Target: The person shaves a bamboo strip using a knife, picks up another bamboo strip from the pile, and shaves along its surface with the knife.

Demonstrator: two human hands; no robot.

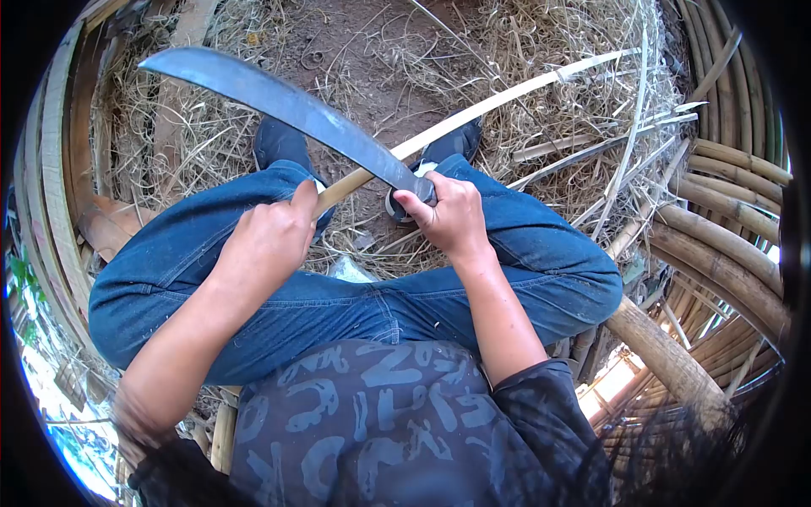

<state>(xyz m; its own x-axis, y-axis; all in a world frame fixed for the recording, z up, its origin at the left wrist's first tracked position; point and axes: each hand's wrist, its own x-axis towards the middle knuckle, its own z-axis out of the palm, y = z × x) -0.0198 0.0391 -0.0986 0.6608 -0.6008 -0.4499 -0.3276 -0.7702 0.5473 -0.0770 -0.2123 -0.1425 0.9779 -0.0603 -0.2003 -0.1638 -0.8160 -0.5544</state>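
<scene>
My right hand [452,213] is closed round the dark handle of a machete [287,103], its thumb lying along the handle near the blade. The broad curved blade points up and to the left, its tip over the straw. Held in my left hand [272,235] is one end of a long pale bamboo strip [481,106], which slants up to the right. The blade crosses over the strip between my two hands; whether its edge bites into the strip I cannot tell. Both hands are above my lap, near my knees.
Dry shavings and thin strips [541,51] cover the dirt floor ahead, with split pieces [583,148] at the right. Bamboo poles [718,245] form a curved structure on my right. Wooden slats [51,186] stand at the left. My dark shoes [283,144] are below the blade.
</scene>
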